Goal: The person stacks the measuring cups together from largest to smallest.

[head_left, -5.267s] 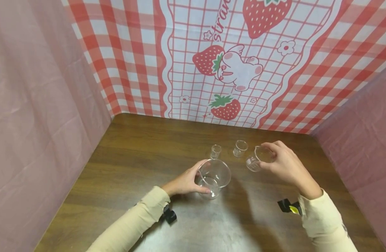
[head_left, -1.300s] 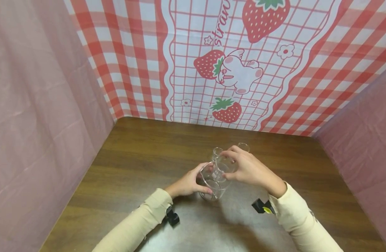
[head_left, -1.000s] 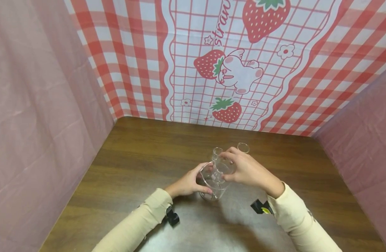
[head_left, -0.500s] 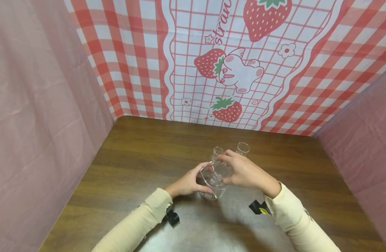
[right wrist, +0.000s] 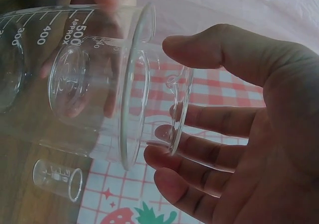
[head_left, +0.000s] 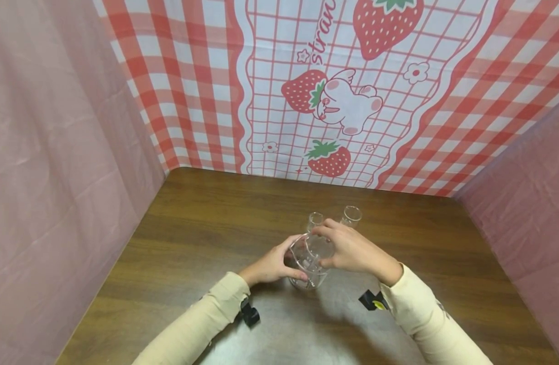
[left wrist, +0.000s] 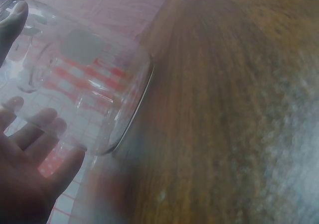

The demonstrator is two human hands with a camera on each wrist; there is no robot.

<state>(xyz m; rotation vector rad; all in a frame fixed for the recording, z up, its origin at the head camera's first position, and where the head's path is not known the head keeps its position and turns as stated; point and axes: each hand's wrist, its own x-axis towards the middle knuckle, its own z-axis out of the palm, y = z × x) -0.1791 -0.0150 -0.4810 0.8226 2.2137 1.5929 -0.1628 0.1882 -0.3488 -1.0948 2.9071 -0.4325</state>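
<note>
A 500-marked glass beaker (right wrist: 89,132) stands upright, gripped at nine o'clock by the left hand (head_left: 276,262); a smaller beaker (right wrist: 164,97), partway inside, is held at three by the right hand (head_left: 352,248).

Pale glare washes the near tabletop (head_left: 288,329), and the left wrist view looks hazy

Big beaker (right wrist: 84,129), right wrist view: scale reads 300, 400, 500, with APPROX right by 500. Inner beaker (right wrist: 162,97) has tiny faint print, can't make it out tbh. Same for little beaker (right wrist: 56,180), white marks too small. Backdrop cloth (head_left: 334,91): red sideways lettering, looks like "stran", cut off at top edge.
</note>
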